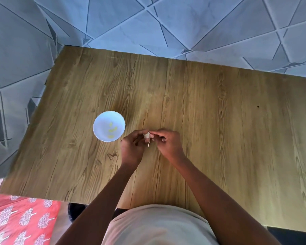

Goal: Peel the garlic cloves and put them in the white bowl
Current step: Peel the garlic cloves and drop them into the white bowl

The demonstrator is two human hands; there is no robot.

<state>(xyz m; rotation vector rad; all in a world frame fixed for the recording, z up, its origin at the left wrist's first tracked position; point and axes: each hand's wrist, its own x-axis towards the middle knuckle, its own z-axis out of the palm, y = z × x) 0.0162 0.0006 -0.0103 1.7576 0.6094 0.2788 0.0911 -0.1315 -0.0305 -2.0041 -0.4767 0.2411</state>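
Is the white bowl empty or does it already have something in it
Not empty: the white bowl sits upright on the table with a few pale yellowish pieces inside, likely peeled cloves.

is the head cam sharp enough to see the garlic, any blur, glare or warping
Head view: the garlic clove pinched between the left hand and right hand is small and soft, its peel detail lost; the white bowl looks slightly overexposed with a bluish cast; wide-angle warping bends the table edges; no hard glare.
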